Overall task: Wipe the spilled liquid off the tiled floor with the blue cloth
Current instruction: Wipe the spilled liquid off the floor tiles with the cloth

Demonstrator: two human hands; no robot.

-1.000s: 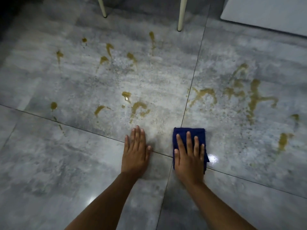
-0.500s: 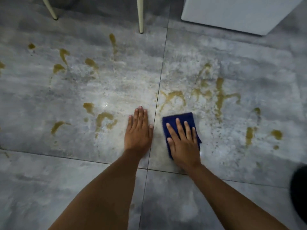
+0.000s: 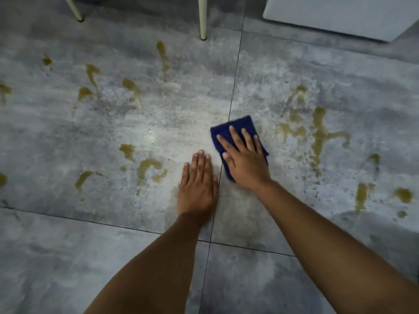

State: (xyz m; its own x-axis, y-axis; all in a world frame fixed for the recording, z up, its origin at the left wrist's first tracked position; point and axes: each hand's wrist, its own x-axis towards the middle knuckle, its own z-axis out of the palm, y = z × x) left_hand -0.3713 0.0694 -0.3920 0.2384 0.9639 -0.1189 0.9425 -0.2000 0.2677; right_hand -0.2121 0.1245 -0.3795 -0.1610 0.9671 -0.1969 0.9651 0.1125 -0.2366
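Both arms reach down to the grey tiled floor (image 3: 68, 257). The right hand (image 3: 243, 160) presses flat, fingers spread, on the folded blue cloth (image 3: 235, 126) beside yellowish spilled liquid (image 3: 317, 137). The left hand (image 3: 197, 184) rests open, palm down, on bare tile.

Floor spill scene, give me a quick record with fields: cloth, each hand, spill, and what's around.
cloth: blue cloth, flat on the tiled floor
right hand: right hand pressed flat on the cloth
left hand: left hand bare, flat on the floor beside it
spill: yellowish spill in streaks left and right of the hands
surroundings: two chair legs at the top
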